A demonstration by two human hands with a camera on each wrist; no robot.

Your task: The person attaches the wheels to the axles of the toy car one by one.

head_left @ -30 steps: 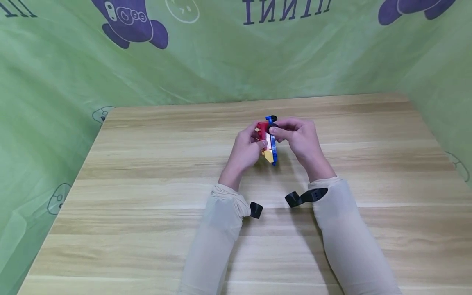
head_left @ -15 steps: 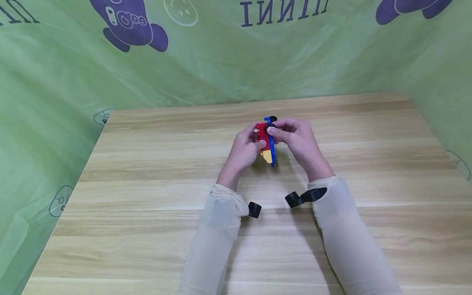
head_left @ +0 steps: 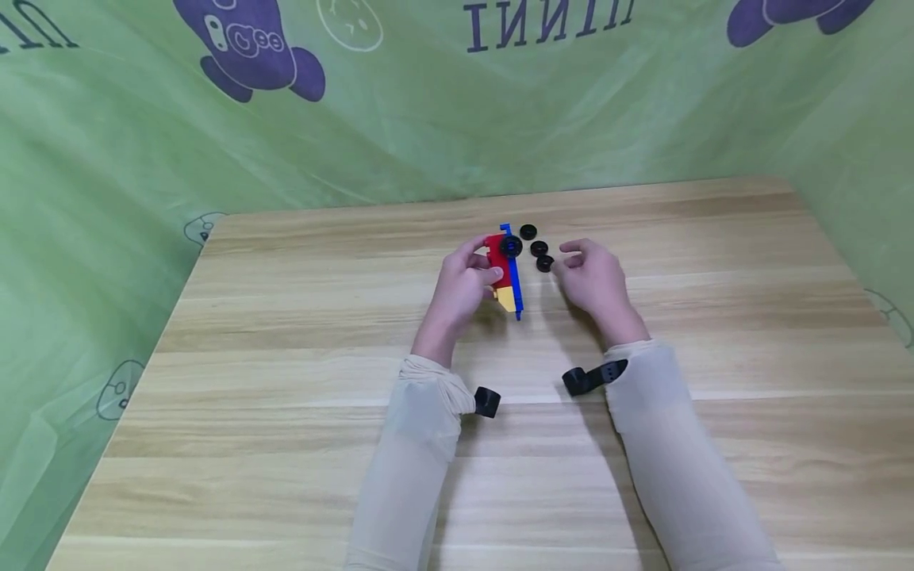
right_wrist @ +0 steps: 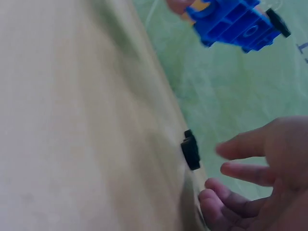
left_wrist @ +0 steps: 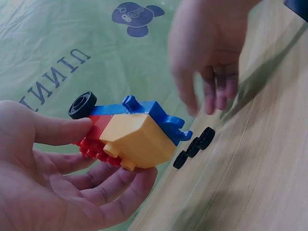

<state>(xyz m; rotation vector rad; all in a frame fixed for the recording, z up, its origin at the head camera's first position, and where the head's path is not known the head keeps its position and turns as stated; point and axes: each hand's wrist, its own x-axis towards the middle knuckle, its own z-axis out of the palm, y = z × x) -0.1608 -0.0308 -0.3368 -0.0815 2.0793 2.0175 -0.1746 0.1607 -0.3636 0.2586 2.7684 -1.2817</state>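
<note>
Toy car [head_left: 506, 274] at mid-table in the head view, raised above pale, streaky wood grain on the table [head_left: 286, 396] and grasped by the left hand [head_left: 457, 293]. Behind, on green cloth [head_left: 428, 135], dark letters, roughly INNI with reversed Ns, near purple cartoon figures [head_left: 260, 47]. Smooth red, yellow and blue blocks; one round black mounted wheel [head_left: 511, 247]. On the table, between car and right hand [head_left: 596, 281], three black loose wheels [head_left: 539, 249].

From the left wrist, slanted INNI lettering again. Bevelled yellow end with rounded studs, red studs alongside, blue base with clip-like hooks; thumb and fingers curled around the body. Loose wheels in a row below the blurred right hand.

From the right wrist, ribbed, hollow blue underside near the top. Right hand released, fingers loosely spread, apart from the wheels.
</note>
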